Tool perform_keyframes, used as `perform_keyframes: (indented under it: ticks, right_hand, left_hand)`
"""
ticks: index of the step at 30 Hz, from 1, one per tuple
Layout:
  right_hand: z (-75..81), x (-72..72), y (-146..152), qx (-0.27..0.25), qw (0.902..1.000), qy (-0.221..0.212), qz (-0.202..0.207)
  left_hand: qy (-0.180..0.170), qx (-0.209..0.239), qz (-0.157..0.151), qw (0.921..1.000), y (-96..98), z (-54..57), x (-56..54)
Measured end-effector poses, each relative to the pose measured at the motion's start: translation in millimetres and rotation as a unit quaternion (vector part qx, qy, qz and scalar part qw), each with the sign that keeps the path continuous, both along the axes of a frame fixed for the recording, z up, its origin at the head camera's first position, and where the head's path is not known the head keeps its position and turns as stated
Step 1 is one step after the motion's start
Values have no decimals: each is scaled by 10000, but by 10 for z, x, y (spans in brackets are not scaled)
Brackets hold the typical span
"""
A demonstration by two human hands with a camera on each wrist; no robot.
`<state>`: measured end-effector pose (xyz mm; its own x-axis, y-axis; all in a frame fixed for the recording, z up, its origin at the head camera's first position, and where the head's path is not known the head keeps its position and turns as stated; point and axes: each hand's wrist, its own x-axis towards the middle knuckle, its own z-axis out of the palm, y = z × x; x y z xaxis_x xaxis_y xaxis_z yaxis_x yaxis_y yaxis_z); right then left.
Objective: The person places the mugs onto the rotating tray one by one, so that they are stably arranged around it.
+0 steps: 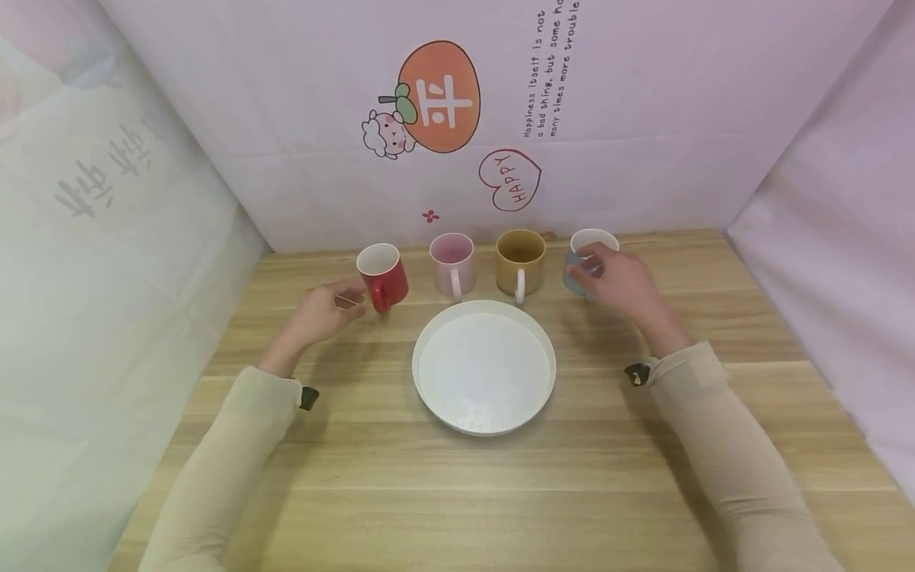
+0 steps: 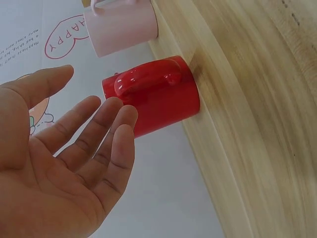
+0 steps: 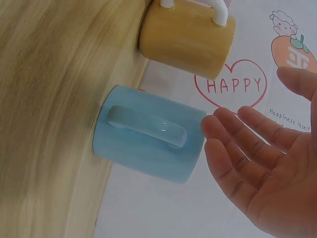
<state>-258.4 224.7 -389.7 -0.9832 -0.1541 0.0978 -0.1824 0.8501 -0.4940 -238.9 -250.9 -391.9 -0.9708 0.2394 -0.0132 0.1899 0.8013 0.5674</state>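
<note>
My left hand (image 1: 332,312) is beside the red mug (image 1: 387,284), palm toward it and fingers relaxed with nothing in them. In the left wrist view the red mug (image 2: 158,99) stands upright, handle toward the hand. At the right end of the row, my right hand (image 1: 616,278) overlaps the light blue mug (image 1: 574,274) in the head view. The right wrist view shows those fingers (image 3: 223,156) loosely spread by the rim of the blue mug (image 3: 148,134), its handle facing me. A pink mug (image 1: 453,266) and a mustard mug (image 1: 519,266) with a white handle stand between.
A round white tray (image 1: 484,369) with a low rim lies on the wooden table (image 1: 457,508), in front of the mugs. Behind the row rises a white printed cloth (image 1: 322,199). More cloth hangs along the left and right sides.
</note>
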Motion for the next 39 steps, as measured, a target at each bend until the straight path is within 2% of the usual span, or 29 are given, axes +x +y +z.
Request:
perform_keyframes:
  ticks: [9,18,27,39]
  right_hand:
    - [-3,11,-27,-50,10000,13,-2]
    - [-90,-20,-55,-182,9998,100,-24]
    - [-152,-27,-79,-315,9993,112,143]
    - [-185,-27,-144,-398,9991,33,117]
  left_hand:
    - [-255,156,-32,9995,23,-15,26]
    - [-341,276,-165,9989,32,-46,49]
    - [-457,376,-196,9981,58,-89,79]
    - [-372,496,-271,9977,134,-151,101]
